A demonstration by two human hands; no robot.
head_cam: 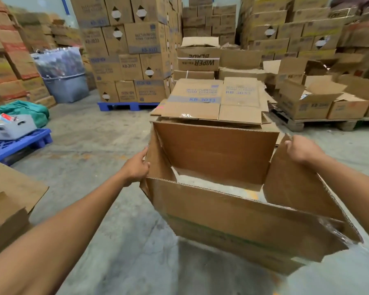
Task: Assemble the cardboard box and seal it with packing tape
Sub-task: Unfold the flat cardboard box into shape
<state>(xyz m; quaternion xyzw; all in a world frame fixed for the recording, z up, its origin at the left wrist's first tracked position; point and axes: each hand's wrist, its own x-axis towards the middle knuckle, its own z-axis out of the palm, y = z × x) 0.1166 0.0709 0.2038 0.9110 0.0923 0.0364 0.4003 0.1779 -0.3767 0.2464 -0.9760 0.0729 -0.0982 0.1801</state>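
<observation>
Cardboard box [232,220] held up off the concrete floor [107,241] in the near centre, opened into a tube, both ends unsealed w/ floor visible thru it. Left hand [136,167] grips the box's left side panel edge, fingers curled round it. Right hand [300,151] holds the top edge of the right side flap, fingers curled over it. Clear tape scrap on the box's near right corner. Just beyond the box, a stack of flattened cartons [215,101] marked KB-3033. Far left: blue pallet [19,143] w/ a grey crate [11,128], green cloth behind it. Far bkgd: tall stacks of boxes [128,50] on another blue pallet; open boxes far right
</observation>
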